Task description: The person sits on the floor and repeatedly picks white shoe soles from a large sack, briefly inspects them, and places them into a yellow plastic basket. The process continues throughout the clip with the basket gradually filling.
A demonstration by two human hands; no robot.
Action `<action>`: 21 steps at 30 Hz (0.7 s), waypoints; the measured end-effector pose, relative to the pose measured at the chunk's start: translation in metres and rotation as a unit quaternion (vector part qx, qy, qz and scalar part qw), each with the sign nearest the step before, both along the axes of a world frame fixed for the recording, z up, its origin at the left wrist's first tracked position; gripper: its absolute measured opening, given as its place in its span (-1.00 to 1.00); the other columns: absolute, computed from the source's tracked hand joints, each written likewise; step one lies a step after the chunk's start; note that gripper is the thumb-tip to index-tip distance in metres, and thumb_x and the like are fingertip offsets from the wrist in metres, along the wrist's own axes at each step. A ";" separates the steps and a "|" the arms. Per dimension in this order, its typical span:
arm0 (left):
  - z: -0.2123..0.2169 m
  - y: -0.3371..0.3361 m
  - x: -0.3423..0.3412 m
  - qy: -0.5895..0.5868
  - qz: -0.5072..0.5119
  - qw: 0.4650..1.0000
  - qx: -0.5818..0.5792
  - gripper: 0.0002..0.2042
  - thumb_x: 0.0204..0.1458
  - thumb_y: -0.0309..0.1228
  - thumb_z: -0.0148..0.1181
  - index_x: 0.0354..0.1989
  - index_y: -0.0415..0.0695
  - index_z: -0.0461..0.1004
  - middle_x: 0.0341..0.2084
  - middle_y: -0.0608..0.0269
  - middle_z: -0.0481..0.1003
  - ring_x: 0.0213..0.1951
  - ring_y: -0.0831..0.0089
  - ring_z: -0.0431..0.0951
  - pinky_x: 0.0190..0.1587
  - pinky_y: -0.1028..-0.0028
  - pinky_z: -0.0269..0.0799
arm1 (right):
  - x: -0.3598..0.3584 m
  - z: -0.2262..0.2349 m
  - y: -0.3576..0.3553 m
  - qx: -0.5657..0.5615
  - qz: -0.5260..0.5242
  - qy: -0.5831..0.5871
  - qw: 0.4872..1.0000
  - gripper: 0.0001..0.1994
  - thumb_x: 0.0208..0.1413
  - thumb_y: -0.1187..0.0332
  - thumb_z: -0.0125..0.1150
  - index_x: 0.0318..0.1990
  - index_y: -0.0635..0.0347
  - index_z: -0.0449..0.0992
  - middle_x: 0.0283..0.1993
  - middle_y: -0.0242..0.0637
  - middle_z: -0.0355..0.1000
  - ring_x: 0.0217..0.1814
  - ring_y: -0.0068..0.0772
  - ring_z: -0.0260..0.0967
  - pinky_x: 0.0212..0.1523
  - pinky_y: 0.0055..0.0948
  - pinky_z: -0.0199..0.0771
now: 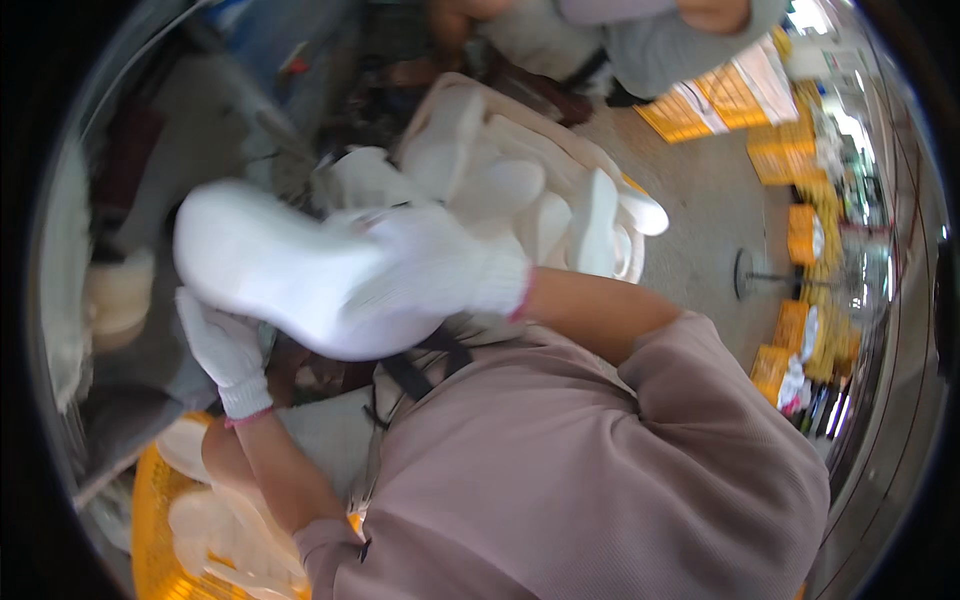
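A large white shoe sole (270, 265), smeared by motion, is held up in front of my body. My right hand (445, 262), in a white knit glove with a pink cuff, grips it from the right side; the sole hides part of those fingers. Just below the sole's left end is my left hand (225, 350), gloved the same way, with its fingers stretched out. Whether its fingertips touch the sole I cannot tell. Beyond my right hand stands a pale-lined basket (610, 160) heaped with several more white soles (595, 220).
At lower left, a yellow basket (150, 510) holds several off-white soles (225, 525). Another person's grey-clothed body (650, 50) is beyond the far basket. Yellow crates (780, 150) stand along the right, near a stand with a round base (742, 275). Dark machinery (230, 110) fills the left.
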State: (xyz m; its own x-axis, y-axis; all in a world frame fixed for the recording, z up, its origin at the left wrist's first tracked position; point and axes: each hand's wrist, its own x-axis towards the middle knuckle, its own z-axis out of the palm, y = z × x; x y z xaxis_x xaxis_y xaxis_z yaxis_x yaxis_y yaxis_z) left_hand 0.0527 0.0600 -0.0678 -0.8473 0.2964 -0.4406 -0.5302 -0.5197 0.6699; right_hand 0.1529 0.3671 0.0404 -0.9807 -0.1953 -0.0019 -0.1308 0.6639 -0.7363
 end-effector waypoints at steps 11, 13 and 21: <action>-0.073 0.033 0.016 0.070 -0.264 0.857 -0.438 -0.54 0.41 -0.04 0.13 0.21 -0.16 0.58 0.00 0.29 0.62 -0.17 0.56 0.53 -0.07 0.47 0.46 | 0.299 -0.131 0.316 -0.048 -0.617 -0.163 0.769 -0.25 0.20 0.05 0.46 0.47 0.20 0.41 0.22 -0.12 0.62 0.26 -0.13 0.58 0.33 -0.21 0.49; -0.072 0.027 0.018 0.147 -0.298 0.798 -0.502 -0.54 0.41 -0.05 0.13 0.18 -0.21 0.58 -0.08 0.33 0.61 -0.22 0.55 0.49 -0.11 0.46 0.44 | 0.286 -0.146 0.336 -0.079 -0.580 -0.131 0.800 -0.35 0.26 0.08 0.37 0.42 0.23 0.46 0.21 -0.02 0.61 0.30 -0.02 0.56 0.33 -0.16 0.50; -0.071 -0.013 0.019 0.084 -0.246 0.806 -0.532 -0.55 0.40 -0.07 0.12 0.17 -0.22 0.59 0.03 0.16 0.62 -0.14 0.35 0.56 0.02 0.34 0.48 | 0.221 -0.169 0.322 0.238 -0.486 -0.245 0.805 -0.16 0.18 -0.05 0.36 0.36 0.57 0.34 0.24 0.32 0.51 0.34 0.16 0.51 0.33 -0.06 0.48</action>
